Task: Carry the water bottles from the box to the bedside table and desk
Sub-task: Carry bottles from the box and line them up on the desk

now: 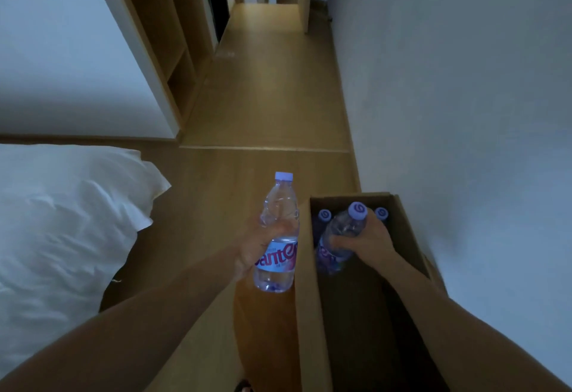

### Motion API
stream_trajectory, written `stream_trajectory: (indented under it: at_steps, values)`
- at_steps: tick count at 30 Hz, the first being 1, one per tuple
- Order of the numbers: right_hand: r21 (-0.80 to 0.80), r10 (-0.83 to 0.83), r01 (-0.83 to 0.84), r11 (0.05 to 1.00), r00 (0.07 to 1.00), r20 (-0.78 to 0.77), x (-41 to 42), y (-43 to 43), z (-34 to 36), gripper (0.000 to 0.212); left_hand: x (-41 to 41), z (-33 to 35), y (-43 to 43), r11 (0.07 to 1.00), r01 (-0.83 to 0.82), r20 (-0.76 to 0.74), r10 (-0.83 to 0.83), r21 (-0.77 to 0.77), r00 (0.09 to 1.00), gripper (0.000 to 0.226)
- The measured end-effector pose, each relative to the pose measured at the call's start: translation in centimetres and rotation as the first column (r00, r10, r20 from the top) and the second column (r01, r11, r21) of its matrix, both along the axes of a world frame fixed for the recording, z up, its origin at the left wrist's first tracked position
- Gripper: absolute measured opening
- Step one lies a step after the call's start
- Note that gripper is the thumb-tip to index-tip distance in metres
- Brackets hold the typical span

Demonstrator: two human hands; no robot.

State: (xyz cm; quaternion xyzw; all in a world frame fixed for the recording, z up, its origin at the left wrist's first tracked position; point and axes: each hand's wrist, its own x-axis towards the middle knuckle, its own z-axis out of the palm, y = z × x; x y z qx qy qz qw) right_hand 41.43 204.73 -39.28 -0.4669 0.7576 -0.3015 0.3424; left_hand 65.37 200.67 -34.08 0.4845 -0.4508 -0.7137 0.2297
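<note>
My left hand (253, 249) grips a clear water bottle (277, 237) with a pale purple cap, held upright over the wooden floor just left of the box. An open cardboard box (306, 298) stands against the right wall. Inside it my right hand (362, 237) is closed around the neck and shoulder of a second water bottle (337, 237), tilted and partly above the box's rim. Behind that bottle, two more purple caps (324, 215) (381, 212) show at the far end of the box. The box's near part is dark.
A bed with a white pillow (68, 221) fills the left side. A wooden floor strip (266, 107) runs ahead into a corridor between open wooden shelves (173, 51) on the left and a white wall (464, 82) on the right.
</note>
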Motion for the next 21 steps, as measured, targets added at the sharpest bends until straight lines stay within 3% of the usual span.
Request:
stream_trajectory:
  at_steps: [4, 7, 9, 13, 16, 21]
  values:
    - [-0.109, -0.086, 0.122, 0.987, 0.953, 0.292, 0.4, 1.4, 4.6, 0.066, 0.6, 2.2, 0.4, 0.999, -0.013, 0.017, 0.014, -0.044, 1.0, 0.024]
    - [-0.21, -0.047, 0.172, 0.963, 0.868, 0.495, 1.6, 3.1, 8.3, 0.046, 1.2, 3.8, 0.7, 0.997, -0.018, 0.004, 0.019, -0.081, 1.0, 0.056]
    - [-0.261, 0.027, 0.158, 0.952, 0.81, 0.586, 2.7, 4.2, 10.5, 0.032, 1.4, 4.7, 0.9, 0.995, -0.008, -0.036, 0.005, -0.104, 0.999, 0.063]
    - [-0.326, 0.073, 0.205, 0.923, 0.738, 0.67, 4.1, 6.1, 14.5, 0.023, 1.2, 7.1, 2.4, 0.987, 0.017, -0.088, -0.032, -0.16, 0.996, 0.032]
    - [-0.321, 0.003, 0.32, 0.891, 0.703, 0.711, 4.7, 7.8, 16.9, 0.009, 0.9, 8.9, 3.7, 0.977, 0.057, -0.089, -0.077, -0.204, 0.993, 0.012]
    - [-0.25, -0.088, 0.505, 0.826, 0.553, 0.828, 4.7, 11.2, 19.0, 0.011, 0.0, 11.5, 5.9, 0.954, 0.135, -0.105, -0.168, -0.267, 0.98, 0.019]
